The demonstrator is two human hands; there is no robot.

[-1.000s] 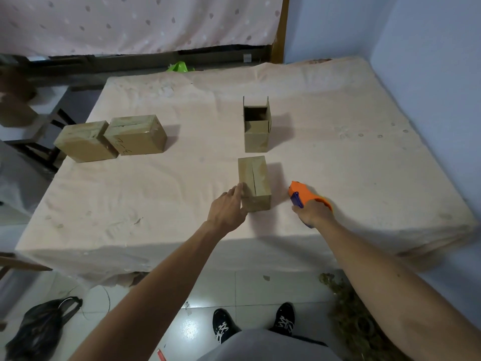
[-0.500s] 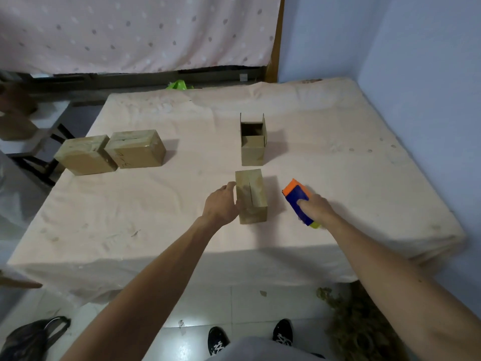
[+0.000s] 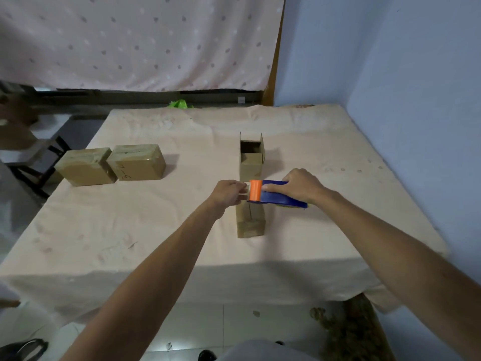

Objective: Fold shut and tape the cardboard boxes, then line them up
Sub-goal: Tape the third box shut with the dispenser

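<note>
At mid-frame our right hand (image 3: pixel 302 186) grips the tape dispenser (image 3: pixel 279 196) just above the folded box (image 3: pixel 251 221), while our left hand (image 3: pixel 228 191) pinches the tape end (image 3: pixel 246 191). If we pull crooked, the strip may miss the seam or stick to itself, and the unheld box could slide. The cloth-covered table (image 3: pixel 156 230) looks stained. A dotted curtain (image 3: pixel 130 43) hangs upper left, with blue walls (image 3: pixel 416 74) at right.

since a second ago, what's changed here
The right hand lifted the tape dispenser over the closed box. The left hand let go of that box and now pinches the dispenser's orange end. The open box and two taped boxes stayed.
</note>
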